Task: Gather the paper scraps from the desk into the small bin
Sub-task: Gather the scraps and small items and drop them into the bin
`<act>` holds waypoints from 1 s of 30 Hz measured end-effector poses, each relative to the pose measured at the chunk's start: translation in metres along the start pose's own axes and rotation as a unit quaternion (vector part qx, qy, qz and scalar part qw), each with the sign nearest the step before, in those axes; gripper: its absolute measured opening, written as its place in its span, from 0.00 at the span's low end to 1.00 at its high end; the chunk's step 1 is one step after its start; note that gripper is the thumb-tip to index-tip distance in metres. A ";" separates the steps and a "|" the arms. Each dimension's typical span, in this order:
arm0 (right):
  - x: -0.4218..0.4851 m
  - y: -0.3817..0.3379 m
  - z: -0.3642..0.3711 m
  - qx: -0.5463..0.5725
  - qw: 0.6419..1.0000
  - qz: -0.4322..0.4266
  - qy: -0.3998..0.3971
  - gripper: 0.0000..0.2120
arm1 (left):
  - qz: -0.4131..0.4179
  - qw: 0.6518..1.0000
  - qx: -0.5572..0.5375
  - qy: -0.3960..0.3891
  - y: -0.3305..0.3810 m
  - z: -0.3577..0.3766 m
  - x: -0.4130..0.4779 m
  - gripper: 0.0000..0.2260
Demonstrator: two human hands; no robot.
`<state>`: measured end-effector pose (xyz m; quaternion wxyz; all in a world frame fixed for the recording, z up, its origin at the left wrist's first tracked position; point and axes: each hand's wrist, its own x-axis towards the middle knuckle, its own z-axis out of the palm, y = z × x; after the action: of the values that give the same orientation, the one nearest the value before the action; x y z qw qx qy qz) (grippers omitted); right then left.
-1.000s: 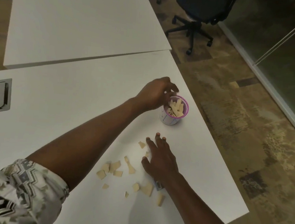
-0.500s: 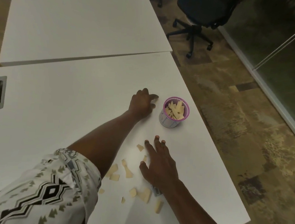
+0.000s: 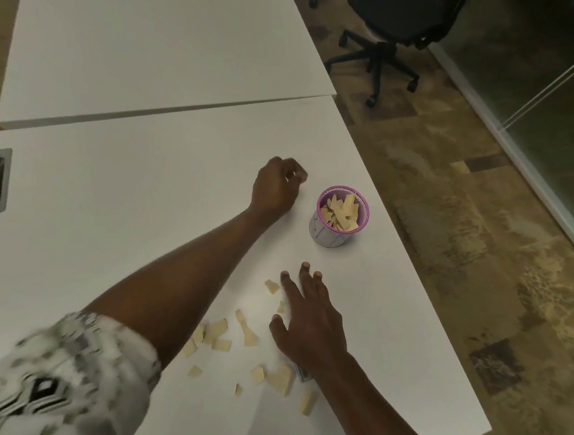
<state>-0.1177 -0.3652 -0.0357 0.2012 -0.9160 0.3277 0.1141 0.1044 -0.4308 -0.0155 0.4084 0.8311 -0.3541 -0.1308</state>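
Left hand (image 3: 275, 190) beside small bin (image 3: 340, 218), fingers curled, contents unclear. Right hand (image 3: 308, 317) flat among paper scraps (image 3: 216, 332), fingers spread.

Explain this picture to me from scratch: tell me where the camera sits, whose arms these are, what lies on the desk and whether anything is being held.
There is no machine here. A person wears a camera on the head, looking down at their own arms. The left hand is loosely curled beside the small bin; whether it holds anything cannot be told. The right hand lies flat and open on the white desk, gripping nothing. The purple-rimmed bin already contains paper pieces. More paper scraps lie loose on the desk around the right hand. On the floor beyond stands an office chair.
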 end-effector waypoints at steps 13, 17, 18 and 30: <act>0.001 -0.003 -0.009 0.008 0.999 0.015 -0.030 0.37 | 0.288 0.915 0.247 -0.137 0.063 -0.040 -0.037 0.20; 0.004 -0.001 -0.022 0.015 0.998 0.013 -0.064 0.35 | 0.225 0.946 0.199 -0.122 0.052 -0.074 -0.067 0.23; 0.005 0.000 -0.028 0.022 0.997 0.012 -0.075 0.33 | 0.200 0.956 0.178 -0.116 0.044 -0.084 -0.080 0.23; -0.088 0.006 -0.033 0.151 0.963 0.218 0.043 0.23 | -0.114 0.951 0.247 -0.144 -0.096 -0.133 -0.307 0.44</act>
<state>-0.1858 -0.3349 0.0226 0.2928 -0.7858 0.5408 0.0649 -0.0014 -0.0995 -0.0270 0.1168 0.9131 -0.3336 -0.2033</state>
